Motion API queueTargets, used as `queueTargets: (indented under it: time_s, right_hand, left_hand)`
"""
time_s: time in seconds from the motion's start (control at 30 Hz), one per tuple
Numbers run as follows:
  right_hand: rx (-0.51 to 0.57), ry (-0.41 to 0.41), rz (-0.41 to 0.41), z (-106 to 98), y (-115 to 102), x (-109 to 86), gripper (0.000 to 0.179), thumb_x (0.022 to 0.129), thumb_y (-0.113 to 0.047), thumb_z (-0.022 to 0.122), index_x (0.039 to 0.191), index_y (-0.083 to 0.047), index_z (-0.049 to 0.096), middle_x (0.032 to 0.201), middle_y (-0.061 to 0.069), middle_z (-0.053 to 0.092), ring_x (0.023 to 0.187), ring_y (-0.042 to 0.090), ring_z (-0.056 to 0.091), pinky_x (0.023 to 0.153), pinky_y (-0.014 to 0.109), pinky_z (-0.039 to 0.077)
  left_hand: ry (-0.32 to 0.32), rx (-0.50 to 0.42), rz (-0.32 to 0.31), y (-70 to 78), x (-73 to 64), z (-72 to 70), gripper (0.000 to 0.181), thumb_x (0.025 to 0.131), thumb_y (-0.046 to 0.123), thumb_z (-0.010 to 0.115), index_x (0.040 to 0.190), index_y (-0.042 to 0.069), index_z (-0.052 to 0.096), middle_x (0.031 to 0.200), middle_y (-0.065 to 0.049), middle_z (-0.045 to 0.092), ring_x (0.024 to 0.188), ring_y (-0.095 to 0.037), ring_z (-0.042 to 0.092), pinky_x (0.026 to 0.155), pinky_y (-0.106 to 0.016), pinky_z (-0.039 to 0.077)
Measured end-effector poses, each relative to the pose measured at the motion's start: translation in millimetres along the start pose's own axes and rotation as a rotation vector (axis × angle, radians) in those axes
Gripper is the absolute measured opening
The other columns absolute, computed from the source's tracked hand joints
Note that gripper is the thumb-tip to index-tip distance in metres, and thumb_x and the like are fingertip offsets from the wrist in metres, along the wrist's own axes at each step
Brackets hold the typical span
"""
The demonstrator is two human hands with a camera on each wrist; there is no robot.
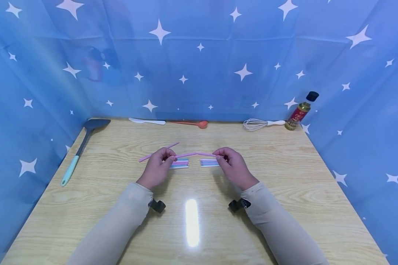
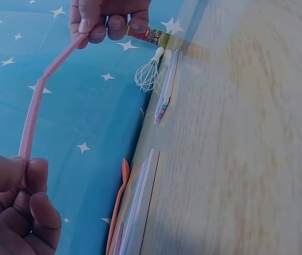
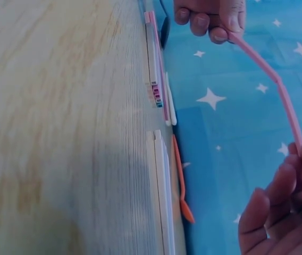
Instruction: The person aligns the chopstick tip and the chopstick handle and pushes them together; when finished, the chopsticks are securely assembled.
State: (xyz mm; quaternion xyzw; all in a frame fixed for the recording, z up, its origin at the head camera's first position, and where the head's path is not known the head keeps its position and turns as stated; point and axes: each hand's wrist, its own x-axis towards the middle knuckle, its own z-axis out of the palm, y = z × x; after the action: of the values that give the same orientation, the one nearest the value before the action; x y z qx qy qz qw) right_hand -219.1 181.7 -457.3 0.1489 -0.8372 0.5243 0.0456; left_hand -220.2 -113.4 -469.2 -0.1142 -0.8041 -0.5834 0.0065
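Note:
Between my two hands runs a thin pink stick [image 1: 185, 155], kinked near its middle into a shallow bend that peaks upward. My left hand [image 1: 156, 167] pinches its left end between thumb and fingers. At the other end my right hand [image 1: 234, 167] holds it the same way. In the left wrist view the kink on the stick [image 2: 33, 111] shows as a sharp crease. Below it on the table lie two rows of short coloured sticks, a left row [image 1: 182, 163] and a right row [image 1: 209, 163], each partly covered by a hand. Another pink stick [image 1: 145, 158] lies slantwise behind my left hand.
Along the table's back edge lie a white knife [image 1: 149, 121], an orange spoon [image 1: 202, 124] and a whisk [image 1: 253, 124]. An oil bottle [image 1: 297, 115] stands at the back right. A spatula [image 1: 81, 147] lies along the left side. A starry blue curtain [image 1: 199, 88] surrounds the table.

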Motion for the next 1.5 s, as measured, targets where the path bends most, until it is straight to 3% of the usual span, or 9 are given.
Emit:
queueTargets:
  time_s: [0.23,0.53,0.77,1.2,1.5]
  right_hand:
    - [-0.037,0.017,0.008,0.0,-0.7,-0.2,0.014,0.105,-0.004,0.06,0.112,-0.001,0.071,0.095,0.014,0.066,0.075,0.017,0.052,0.064,0.023,0.043]
    - [-0.002,-0.015,0.01,-0.1,3.0,1.3,0.013,0.104,-0.004,0.06,0.111,0.0,0.071,0.094,0.012,0.065,0.07,0.016,0.05,0.06,0.023,0.042]
    - [0.026,-0.06,0.044,2.2,2.7,-1.0,0.008,0.105,-0.009,0.063,0.109,-0.005,0.068,0.097,0.014,0.067,0.073,0.019,0.053,0.061,0.024,0.044]
    - [0.1,-0.039,0.01,4.7,-0.6,-3.3,0.011,0.108,-0.012,0.059,0.11,-0.002,0.064,0.1,0.02,0.064,0.08,0.019,0.054,0.067,0.025,0.045]
    - [0.144,-0.004,-0.012,5.6,0.9,-2.9,0.009,0.107,-0.009,0.06,0.108,-0.001,0.064,0.094,0.014,0.061,0.075,0.017,0.051,0.063,0.024,0.043]
  left_hand:
    - [0.005,0.042,0.025,2.6,-1.4,0.4,0.007,0.108,0.01,0.059,0.108,0.005,0.065,0.099,-0.01,0.062,0.093,-0.023,0.053,0.081,-0.03,0.043]
    - [-0.009,0.07,0.043,6.6,-3.4,1.8,0.01,0.108,0.009,0.059,0.11,0.002,0.065,0.1,-0.009,0.061,0.095,-0.023,0.053,0.083,-0.031,0.044]
    - [-0.009,0.042,0.062,6.3,-3.5,4.6,0.011,0.105,0.008,0.063,0.111,0.0,0.067,0.101,-0.009,0.063,0.096,-0.024,0.054,0.086,-0.034,0.045]
    - [-0.001,0.015,0.028,2.3,-3.4,5.4,0.014,0.104,0.012,0.066,0.114,0.003,0.072,0.1,-0.007,0.061,0.093,-0.023,0.052,0.079,-0.028,0.043]
    - [0.003,0.008,0.042,2.5,-3.5,4.8,0.014,0.105,0.015,0.066,0.112,0.005,0.072,0.099,-0.009,0.064,0.091,-0.023,0.052,0.078,-0.028,0.043]
